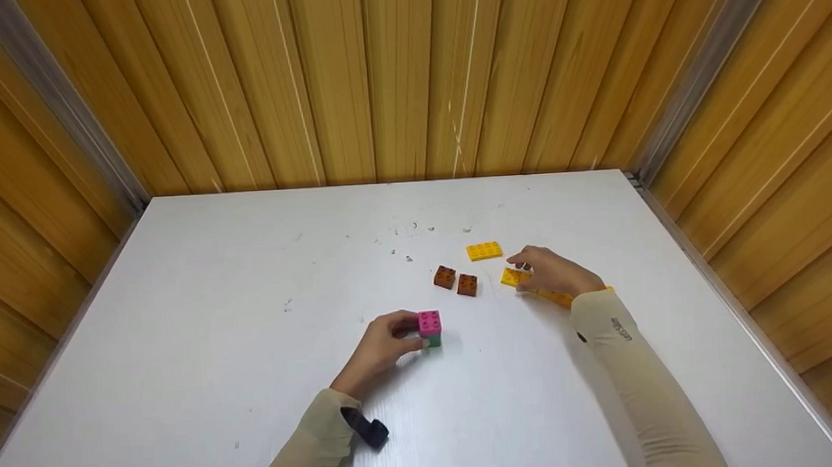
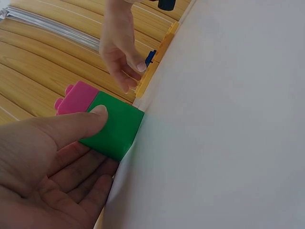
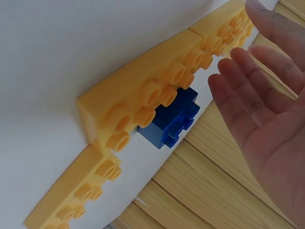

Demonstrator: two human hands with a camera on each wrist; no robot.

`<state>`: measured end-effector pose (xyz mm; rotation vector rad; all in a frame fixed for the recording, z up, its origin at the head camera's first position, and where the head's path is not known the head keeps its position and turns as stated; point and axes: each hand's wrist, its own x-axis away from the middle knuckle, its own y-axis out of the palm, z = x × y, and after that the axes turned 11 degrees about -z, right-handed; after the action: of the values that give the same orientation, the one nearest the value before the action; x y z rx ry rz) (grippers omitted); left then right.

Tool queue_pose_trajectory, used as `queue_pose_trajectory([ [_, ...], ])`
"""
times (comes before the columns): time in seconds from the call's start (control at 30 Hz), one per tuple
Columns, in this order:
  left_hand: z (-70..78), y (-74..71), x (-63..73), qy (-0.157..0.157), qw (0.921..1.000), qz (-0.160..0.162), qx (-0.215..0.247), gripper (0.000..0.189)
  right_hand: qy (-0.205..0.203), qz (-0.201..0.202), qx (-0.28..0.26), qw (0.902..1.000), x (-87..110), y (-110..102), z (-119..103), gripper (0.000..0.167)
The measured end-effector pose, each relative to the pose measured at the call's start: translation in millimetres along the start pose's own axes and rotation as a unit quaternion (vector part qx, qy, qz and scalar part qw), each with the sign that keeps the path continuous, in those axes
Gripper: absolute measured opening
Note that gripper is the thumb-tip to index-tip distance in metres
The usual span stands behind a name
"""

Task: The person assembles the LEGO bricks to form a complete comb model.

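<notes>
My left hand point(image 1: 382, 342) grips a small stack with a pink brick point(image 1: 430, 319) above a green brick point(image 2: 116, 126). Its thumb presses on the green side, and the stack's lower edge is right at the tabletop. Over on the right, my right hand point(image 1: 553, 269) hovers above a yellow brick point(image 1: 511, 277), thumb and fingers apart with nothing between them. More yellow bricks point(image 3: 138, 86) extend in a row beneath that hand and wrist. Beside this row, the right wrist view shows a blue brick point(image 3: 174, 119), which the hand hides in the head view.
Two brown bricks point(image 1: 444, 277) lie side by side between the hands. Behind them is a flat yellow brick point(image 1: 484, 250) with studs up. The white table point(image 1: 214, 329) meets wood-patterned walls point(image 1: 394, 85) at the back and both sides.
</notes>
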<state>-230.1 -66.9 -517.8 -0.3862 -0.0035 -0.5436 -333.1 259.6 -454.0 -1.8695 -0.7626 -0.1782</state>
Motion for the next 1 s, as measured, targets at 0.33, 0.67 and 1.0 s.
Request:
queue_pose_trajectory([
  [0.33,-1.2,0.1,-0.2,0.016,0.9999,-0.002,0.000,0.040,0.010,-0.007,0.014,0.9998,-2.3,6.0,5.7,0.050],
  [0.67,-0.6,0.1,-1.5,0.007,1.0000,0.001,-0.003,0.041,0.009,0.002,0.008,0.9999,-2.7,7.4,6.4,0.048],
  [1.0,-0.6,0.3,-1.5,0.006,0.9999,0.002,-0.009,0.041,0.014,0.003,0.000,0.9999,-3.1,9.7,5.1,0.047],
])
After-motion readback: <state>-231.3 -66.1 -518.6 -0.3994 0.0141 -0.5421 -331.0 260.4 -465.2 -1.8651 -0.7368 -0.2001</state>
